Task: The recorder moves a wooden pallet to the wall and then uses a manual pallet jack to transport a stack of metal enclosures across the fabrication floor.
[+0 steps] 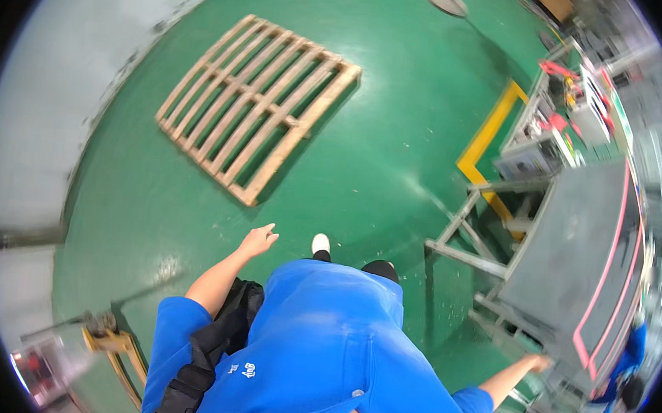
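My left hand hangs out in front of me over the green floor, holding nothing, its fingers partly stretched. The nearest thing ahead of it is a slatted wooden pallet lying flat, apart from the hand. A black cloth or bag hangs along my left upper arm and side. Out to the right, my right hand is beside the near end of a grey-topped workbench. It is small and smeared, so its fingers and any touch on the bench cannot be made out.
Open metal legs stick out from the bench's left side. Beyond stand bins with red and white items, near a yellow floor line. A round stand base is far ahead. A pale wall runs along the left. People in blue are at right.
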`<state>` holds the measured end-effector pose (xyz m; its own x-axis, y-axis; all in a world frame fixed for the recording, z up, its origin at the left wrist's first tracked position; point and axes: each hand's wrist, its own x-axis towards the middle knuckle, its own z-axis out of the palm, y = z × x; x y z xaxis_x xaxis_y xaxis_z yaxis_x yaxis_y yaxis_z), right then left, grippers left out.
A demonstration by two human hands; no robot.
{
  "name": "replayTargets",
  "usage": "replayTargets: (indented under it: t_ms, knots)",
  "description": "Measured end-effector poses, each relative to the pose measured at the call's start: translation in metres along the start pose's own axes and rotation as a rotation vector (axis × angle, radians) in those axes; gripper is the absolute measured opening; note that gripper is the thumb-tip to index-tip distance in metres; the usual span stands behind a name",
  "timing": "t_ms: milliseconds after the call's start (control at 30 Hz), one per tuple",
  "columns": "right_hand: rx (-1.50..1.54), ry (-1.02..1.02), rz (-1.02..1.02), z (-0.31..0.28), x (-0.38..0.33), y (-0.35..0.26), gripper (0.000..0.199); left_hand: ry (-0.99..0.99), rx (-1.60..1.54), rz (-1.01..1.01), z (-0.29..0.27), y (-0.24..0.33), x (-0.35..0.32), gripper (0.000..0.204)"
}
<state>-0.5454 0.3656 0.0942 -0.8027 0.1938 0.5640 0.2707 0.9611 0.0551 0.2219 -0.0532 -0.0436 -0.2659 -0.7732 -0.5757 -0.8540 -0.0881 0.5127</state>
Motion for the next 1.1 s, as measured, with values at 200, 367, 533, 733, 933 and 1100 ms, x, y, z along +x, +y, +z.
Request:
replayTargets:
  t_ms: [200, 367, 533, 733, 933, 1100]
  knots:
    - [0.858, -1.454, 0.719, 0.031, -0.347, -0.167, 0.028, 0.138, -0.222, -0.175, -0.017, -0.07, -0.032, 0.049]
    - [0.963, -1.745, -0.451, -0.083, -0.531, -0.418, 0.017, 0.181, -0.457, -0.326, 0.011, -0.083, -0.048, 0.051]
    - [0.692, -1.492, -1.739, -0.198, -0.683, -0.599, 0.025, 0.232, -0.621, -0.584, 0.054, -0.066, -0.048, 0.05]
    - [0.065, -1.137, -2.516, -0.149, -0.91, -0.701, 0.033, 0.353, -1.078, -0.914, 0.137, -0.036, 0.028, 0.047]
    - [0.053, -0.503, -3.046, -0.004, -1.116, -0.729, 0.09, 0.107, -1.193, -1.204, 0.22, -0.047, 0.124, 0.051]
    - [-0.329, -0.341, -3.181, 0.039, -1.164, -0.745, 0.079, 0.097, -1.329, -1.237, 0.249, -0.051, 0.166, 0.051]
